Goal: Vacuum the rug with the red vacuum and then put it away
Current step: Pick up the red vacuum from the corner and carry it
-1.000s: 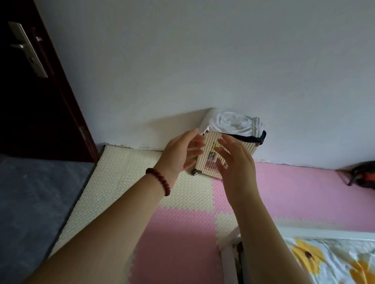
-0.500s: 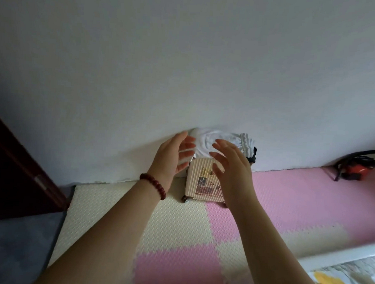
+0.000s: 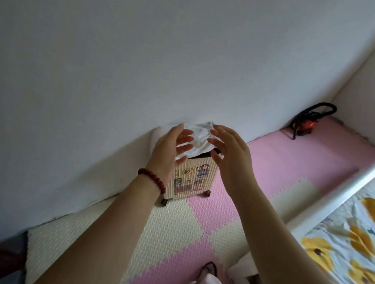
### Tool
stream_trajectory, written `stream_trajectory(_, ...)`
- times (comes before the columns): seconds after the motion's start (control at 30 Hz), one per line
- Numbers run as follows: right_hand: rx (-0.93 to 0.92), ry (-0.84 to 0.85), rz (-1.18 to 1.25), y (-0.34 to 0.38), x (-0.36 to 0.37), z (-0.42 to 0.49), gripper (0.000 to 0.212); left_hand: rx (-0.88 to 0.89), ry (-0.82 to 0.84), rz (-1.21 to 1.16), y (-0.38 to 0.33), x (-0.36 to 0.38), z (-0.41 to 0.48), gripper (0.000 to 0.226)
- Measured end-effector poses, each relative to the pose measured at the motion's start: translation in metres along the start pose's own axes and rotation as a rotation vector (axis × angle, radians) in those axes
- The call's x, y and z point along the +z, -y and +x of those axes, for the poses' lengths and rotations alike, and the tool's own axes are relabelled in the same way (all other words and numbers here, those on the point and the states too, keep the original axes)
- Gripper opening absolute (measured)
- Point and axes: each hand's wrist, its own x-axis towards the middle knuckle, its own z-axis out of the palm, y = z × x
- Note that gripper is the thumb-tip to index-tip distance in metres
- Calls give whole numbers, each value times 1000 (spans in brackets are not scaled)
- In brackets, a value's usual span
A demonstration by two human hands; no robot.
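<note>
Vacuuming not begun: both hands empty, the machine parked in the far corner.

Nearest lies the pink and cream foam-tile floor mat [image 3: 167,227], with a flower-print bed sheet [image 3: 349,245] at the right. Above the mat, the left hand [image 3: 171,149] and right hand [image 3: 231,152] are raised palm to palm, fingers [image 3: 186,134] straight and spread, holding nothing. Past them a cream ribbed wheeled suitcase [image 3: 191,180] stands against the wall, white cloth [image 3: 200,136] heaped on top. Farthest, the small red vacuum with black hose [image 3: 305,125] sits on the mat in the corner, well apart from either hand. By my reckoning, fetching, vacuuming and stowing all remain.
</note>
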Motion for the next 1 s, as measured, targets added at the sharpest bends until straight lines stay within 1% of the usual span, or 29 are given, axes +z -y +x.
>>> stream_trajectory(0.2,-17,-87,59,15,-50,79,9,-15,100,42,-3,73,75,31)
stream_trajectory(0.37,-25,-155,39,47,-101,148,10,35,189,103,-16,153,140,32)
stream_trajectory(0.47,-60,-205,27,65,-135,184,10,63,252,108,-19,203,170,31)
stream_trajectory(0.6,-82,-269,44,83,-175,220,10,28,299,142,-17,251,203,31)
stream_trajectory(0.77,-99,-334,63,97,-217,266,10,28,339,154,-19,307,255,31)
stream_trajectory(1.0,-163,-453,82,129,-283,349,10,9,510,177,-12,409,331,31)
